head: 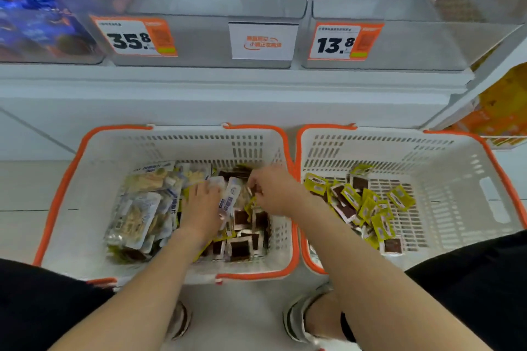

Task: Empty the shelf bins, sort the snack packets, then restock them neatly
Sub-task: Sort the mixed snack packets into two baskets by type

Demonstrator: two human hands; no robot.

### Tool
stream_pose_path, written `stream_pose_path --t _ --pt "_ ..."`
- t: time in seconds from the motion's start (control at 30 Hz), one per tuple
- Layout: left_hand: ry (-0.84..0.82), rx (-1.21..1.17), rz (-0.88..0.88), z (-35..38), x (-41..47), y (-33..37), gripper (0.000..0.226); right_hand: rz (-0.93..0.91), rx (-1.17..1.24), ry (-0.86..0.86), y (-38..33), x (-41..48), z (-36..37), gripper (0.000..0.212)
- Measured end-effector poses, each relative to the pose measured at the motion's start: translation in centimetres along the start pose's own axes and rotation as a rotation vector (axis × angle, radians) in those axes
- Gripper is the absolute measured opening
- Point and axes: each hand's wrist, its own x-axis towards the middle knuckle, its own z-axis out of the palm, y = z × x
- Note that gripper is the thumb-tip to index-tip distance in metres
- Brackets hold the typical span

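Two white baskets with orange rims stand on the floor. The left basket [94,179] holds a mixed pile: pale blue-white packets [139,214] on its left and yellow-green packets with dark squares [242,245] on its right. The right basket [456,179] holds only yellow-green packets [368,208]. My left hand [201,208] is down in the left basket, fingers on a pale blue-white packet [232,196]. My right hand [273,189] reaches across into the same basket and pinches a small yellow-green packet [253,189].
Above the baskets, clear shelf bins [216,0] stand empty, with price tags 35.8 [134,37] and 13.8 [342,41] and a white sign [262,41] on their fronts. A bin with blue packets [31,8] is at far left, orange goods [502,111] at right. My feet are below the baskets.
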Motion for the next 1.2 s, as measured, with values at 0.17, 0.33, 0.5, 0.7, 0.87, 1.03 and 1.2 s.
stream_pose_path --t 0.17,0.33,0.5,0.7,0.87,1.03,1.2 --pt "-0.182 0.071 -0.078 1.6 0.7 -3.0 0.113 0.220 -0.095 -0.044 -0.7 2.4 3.4 0.015" --pt "-0.057 0.131 0.054 2.5 0.1 -2.7 0.067 0.384 0.027 -0.307 0.4 4.7 7.8 0.087" --pt "-0.047 0.106 0.229 3.1 -0.4 -3.0 0.067 0.230 -0.437 -0.330 1.7 5.1 13.0 0.128" --pt "0.044 0.025 0.260 3.2 -0.4 -3.6 0.045 0.260 -0.450 -0.213 0.4 4.3 14.8 0.111" --pt "-0.130 0.142 0.400 3.1 -0.5 -3.9 0.090 0.309 -0.236 -0.151 1.1 4.0 14.2 0.088" --pt "-0.133 0.291 0.196 2.6 0.9 -4.2 0.089 0.325 -0.247 -0.202 1.6 3.6 15.2 0.141" --pt "-0.107 0.212 0.158 0.6 1.7 -4.5 0.085 0.264 -0.357 -0.244 1.3 3.5 14.6 0.148"
